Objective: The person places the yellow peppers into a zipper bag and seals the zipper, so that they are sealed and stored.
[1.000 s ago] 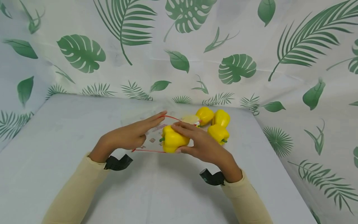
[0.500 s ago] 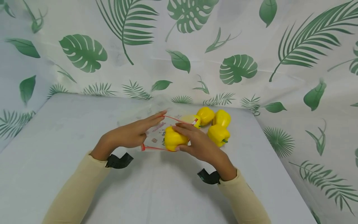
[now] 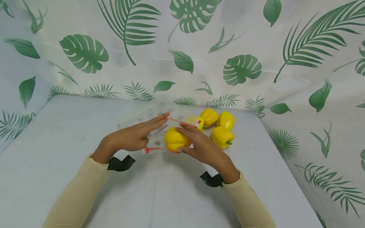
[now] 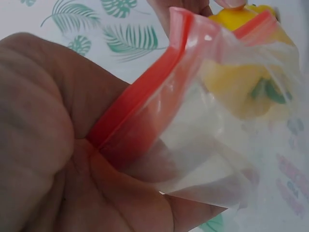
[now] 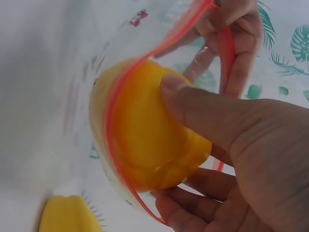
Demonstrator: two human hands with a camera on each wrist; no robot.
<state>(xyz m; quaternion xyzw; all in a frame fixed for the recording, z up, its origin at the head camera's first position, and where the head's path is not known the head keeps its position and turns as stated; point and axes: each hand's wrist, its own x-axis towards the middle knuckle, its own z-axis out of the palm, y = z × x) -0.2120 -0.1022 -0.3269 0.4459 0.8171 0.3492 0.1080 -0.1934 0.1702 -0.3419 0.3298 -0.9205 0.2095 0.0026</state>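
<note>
In the head view, my right hand [image 3: 203, 147] grips a yellow bell pepper [image 3: 173, 139] with thumb and fingers. The pepper sits in the mouth of a clear printed zip bag with a red closure strip [image 3: 155, 148]. Through the plastic, the left wrist view shows its green stem [image 4: 270, 91] pointing into the bag. My left hand [image 3: 134, 136] holds the bag's mouth at the left, the red strip [image 4: 140, 104] lying between thumb and fingers. In the right wrist view, the red rim [image 5: 110, 121] curves around the pepper [image 5: 149, 130], thumb on its near side.
Several more yellow bell peppers stand right of the bag: one at the back [image 3: 209, 117], one beside it [image 3: 226, 120], one nearer [image 3: 222, 137], and one partly hidden [image 3: 200, 123] by the bag. A white table [image 3: 154, 196] meets a leaf-print curtain [image 3: 208, 72].
The right hand has moved slightly left and pushed the pepper into the bag's mouth; its stem no longer shows in the head view. The bag's red rim shifted around it. The left hand stayed put.
</note>
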